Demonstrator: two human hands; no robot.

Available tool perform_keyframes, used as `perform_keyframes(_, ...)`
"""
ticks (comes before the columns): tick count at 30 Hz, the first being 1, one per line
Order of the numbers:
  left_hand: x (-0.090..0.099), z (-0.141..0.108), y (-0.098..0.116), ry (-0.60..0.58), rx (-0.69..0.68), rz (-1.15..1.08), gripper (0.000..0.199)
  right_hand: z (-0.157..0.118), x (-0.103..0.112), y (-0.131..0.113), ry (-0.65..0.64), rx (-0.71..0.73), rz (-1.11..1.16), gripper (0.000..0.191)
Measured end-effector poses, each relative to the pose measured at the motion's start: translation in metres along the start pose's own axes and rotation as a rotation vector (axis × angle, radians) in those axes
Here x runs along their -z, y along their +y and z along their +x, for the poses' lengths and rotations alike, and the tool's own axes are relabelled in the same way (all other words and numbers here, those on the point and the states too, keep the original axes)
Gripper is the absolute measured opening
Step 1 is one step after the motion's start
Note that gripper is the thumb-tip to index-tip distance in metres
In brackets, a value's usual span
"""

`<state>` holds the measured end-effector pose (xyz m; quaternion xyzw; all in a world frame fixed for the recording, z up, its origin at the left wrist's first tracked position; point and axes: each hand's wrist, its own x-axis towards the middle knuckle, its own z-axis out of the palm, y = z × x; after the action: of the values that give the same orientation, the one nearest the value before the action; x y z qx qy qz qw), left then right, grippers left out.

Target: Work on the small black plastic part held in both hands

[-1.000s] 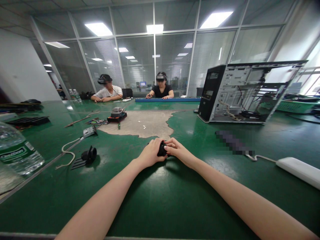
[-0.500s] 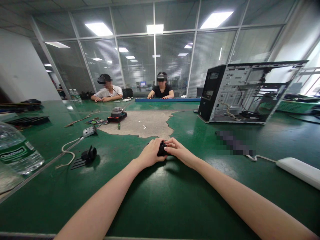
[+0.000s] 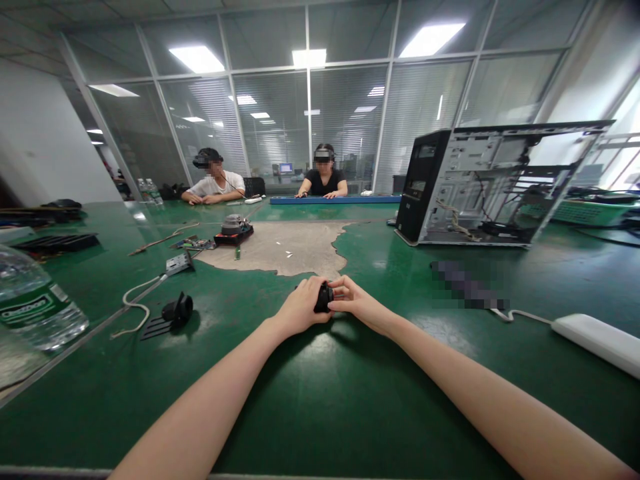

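Between my two hands, near the middle of the green tabletop (image 3: pixel 320 400), is a small black part (image 3: pixel 324 297), mostly covered by fingers, so its kind does not show. My left hand (image 3: pixel 303 305) wraps over it from the left. From the right, my right hand (image 3: pixel 353 297) has its thumb and fingertips closed on the part's side. To the left lies a black bracket-like piece (image 3: pixel 176 311) with a round end and flat prongs. A metal-plated piece (image 3: pixel 180 263) with a pale cable sits behind that.
An opened computer case (image 3: pixel 425 187) stands at the back right. A white power strip (image 3: pixel 597 340) lies at the right, a water bottle (image 3: pixel 37 300) at the left. Beyond the bare patch's heatsink fan (image 3: pixel 234 227), two people (image 3: pixel 325 183) sit across the table.
My right fingertips have shifted slightly on the black part's side. My left hand stays in place around it, and the part has barely moved.
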<state>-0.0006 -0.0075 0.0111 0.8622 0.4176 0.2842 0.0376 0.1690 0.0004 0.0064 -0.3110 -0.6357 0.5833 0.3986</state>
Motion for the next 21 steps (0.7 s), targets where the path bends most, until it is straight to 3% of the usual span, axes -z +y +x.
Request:
perform_keyframes(4,-0.0004,0.0000,-0.0007,0.002,-0.006,0.012,0.056,-0.0007,-0.0026,-0.0005,0.044,0.012,0.013,0.023)
perform_keyframes(11,0.0001,0.0001,-0.0002,0.003,-0.003,0.004,0.055,0.0030,-0.0016,0.0030,0.093,-0.028,-0.016,0.029)
perform_keyframes(17,-0.0001,-0.0004,0.0002,0.005,-0.012,0.002,0.054,-0.0003,-0.0006,-0.0015,-0.001,-0.014,-0.007,0.033)
perform_keyframes(21,-0.0009,-0.0003,0.0000,0.004,-0.003,-0.004,0.056,-0.0010,-0.0029,-0.0019,0.032,0.000,0.003,0.025)
